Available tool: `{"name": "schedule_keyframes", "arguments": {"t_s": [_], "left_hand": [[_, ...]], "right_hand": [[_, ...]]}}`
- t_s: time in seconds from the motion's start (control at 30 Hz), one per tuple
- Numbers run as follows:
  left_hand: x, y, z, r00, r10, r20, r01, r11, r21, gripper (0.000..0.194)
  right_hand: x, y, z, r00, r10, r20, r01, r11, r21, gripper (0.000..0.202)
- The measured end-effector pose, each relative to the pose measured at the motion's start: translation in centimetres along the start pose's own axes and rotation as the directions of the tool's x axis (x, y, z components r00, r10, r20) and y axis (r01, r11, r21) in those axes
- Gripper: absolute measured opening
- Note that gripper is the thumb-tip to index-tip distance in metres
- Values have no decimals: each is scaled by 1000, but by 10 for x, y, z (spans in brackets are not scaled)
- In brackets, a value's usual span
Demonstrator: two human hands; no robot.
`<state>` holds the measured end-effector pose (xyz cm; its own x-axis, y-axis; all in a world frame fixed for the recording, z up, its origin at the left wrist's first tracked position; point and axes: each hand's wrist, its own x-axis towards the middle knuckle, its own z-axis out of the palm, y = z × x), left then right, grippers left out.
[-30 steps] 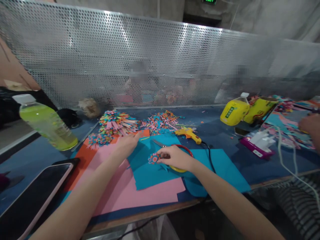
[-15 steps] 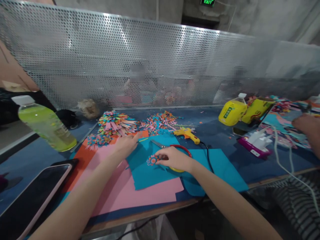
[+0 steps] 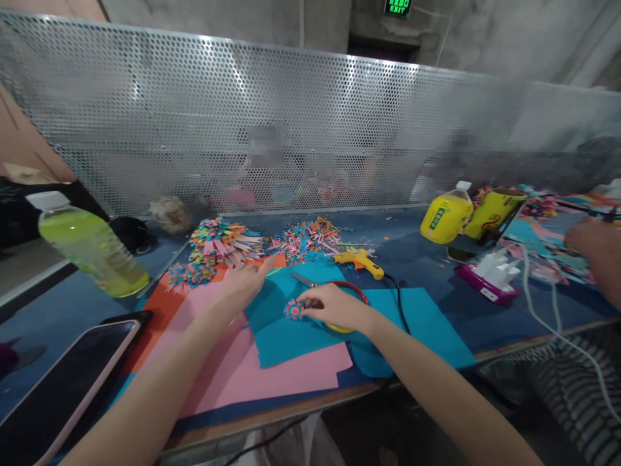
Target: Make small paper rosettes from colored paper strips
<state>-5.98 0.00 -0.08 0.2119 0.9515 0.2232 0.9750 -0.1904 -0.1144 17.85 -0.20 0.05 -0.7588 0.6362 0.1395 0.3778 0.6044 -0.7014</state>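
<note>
My right hand (image 3: 337,307) pinches the edge of a small layered paper flower (image 3: 294,310) in pink, blue and orange. Beneath the flower lies a blue paper sheet (image 3: 286,346). Scissors (image 3: 305,279) with a red and yellow handle lie partly hidden under that hand. My left hand (image 3: 244,282) holds nothing I can see, its index finger stretched out over the papers. Near its fingertip is a thin yellow-green paper strip (image 3: 275,271). Pink paper (image 3: 213,382) and orange paper (image 3: 154,309) spread under my left hand and forearm.
Behind my hands are a pile of fringed paper strips (image 3: 220,243), loose paper bits (image 3: 310,238) and a yellow glue gun (image 3: 359,261). A green drink bottle (image 3: 94,246) and a phone (image 3: 68,388) sit left. Rightward are a purple power strip (image 3: 485,285) and another person's hand (image 3: 589,239).
The view has shifted slightly. My right hand still pinches the paper flower, and my left hand stays nearly in place with its index finger a little more raised.
</note>
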Motion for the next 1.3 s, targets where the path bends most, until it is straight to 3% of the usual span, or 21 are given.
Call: {"name": "schedule_keyframes", "arguments": {"t_s": [0.1,0.2,0.27,0.33,0.43,0.53,0.63,0.73,1.0,1.3], "left_hand": [[1,-2,1,999,-30,-10,30,997,-75,52],[2,-5,0,992,-104,-72,71,929,-363,52],[3,-8,0,979,-173,-112,67,782,-619,52],[3,-9,0,966,-241,-90,67,575,-815,49],[3,-8,0,960,-280,10,102,314,-944,46],[1,-3,-3,962,-265,65,112,168,-979,47],[-1,4,-7,970,-225,89,109,79,-991,45],[-2,8,-10,971,-218,102,112,35,-993,42],[-1,12,-11,953,-281,116,118,-11,-993,43],[-1,10,-4,930,-362,59,102,101,-990,30]], "right_hand": [[0,1,0,1000,-1,7,1,1000,8,27],[0,0,1,1000,1,16,-1,1000,8,27],[0,-1,0,1000,5,22,-6,1000,4,30],[-1,-3,-2,1000,4,1,-4,1000,-23,32],[-2,-6,-8,990,5,-140,-28,986,-165,28],[-4,-7,-14,958,68,-279,-174,910,-376,23],[-8,-7,-16,936,186,-298,-328,769,-549,25],[-11,-7,-15,921,281,-269,-389,687,-614,30],[-14,-12,-26,887,451,-100,-425,713,-557,40],[-14,-9,-30,916,386,-108,-379,742,-553,36]]}}
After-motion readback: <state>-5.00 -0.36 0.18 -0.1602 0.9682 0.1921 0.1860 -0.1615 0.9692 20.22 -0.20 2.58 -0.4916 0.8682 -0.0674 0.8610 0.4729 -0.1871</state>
